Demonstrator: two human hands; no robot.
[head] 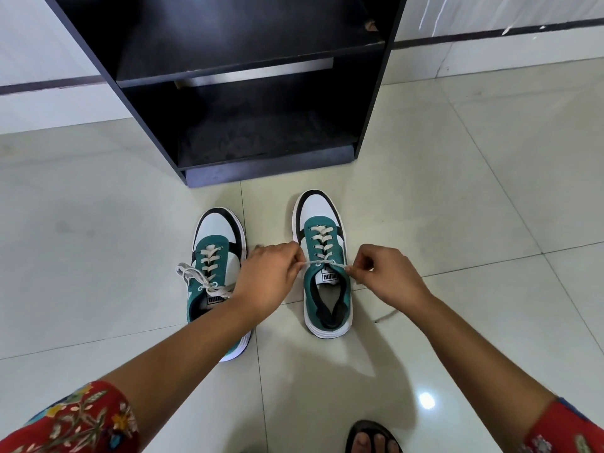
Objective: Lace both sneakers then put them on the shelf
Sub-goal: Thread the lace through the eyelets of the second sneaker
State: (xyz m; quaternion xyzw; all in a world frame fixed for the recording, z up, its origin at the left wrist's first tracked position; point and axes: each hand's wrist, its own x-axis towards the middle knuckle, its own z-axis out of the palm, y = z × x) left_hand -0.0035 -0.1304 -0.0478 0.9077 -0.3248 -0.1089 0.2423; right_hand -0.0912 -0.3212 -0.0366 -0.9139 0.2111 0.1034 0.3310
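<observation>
So the left sneaker [215, 276] looks laced and bowed, while the right sneaker [323, 266] is threaded but untied: the left hand [268, 276] and right hand [385, 276] each pinch one end of its lace [322, 262], pulled taut. Both sneakers stand on the floor [457, 223] before the dark shelf [248, 70], so the knot and shelving seem left.

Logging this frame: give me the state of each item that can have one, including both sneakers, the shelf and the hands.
Left sneaker: on the floor, laced, bow tied.
Right sneaker: on the floor, laced, lace ends pulled taut sideways, no bow yet.
Shelf: open-fronted, both visible levels hold no shoes.
Left hand: pinching one lace end.
Right hand: pinching the other lace end.
</observation>
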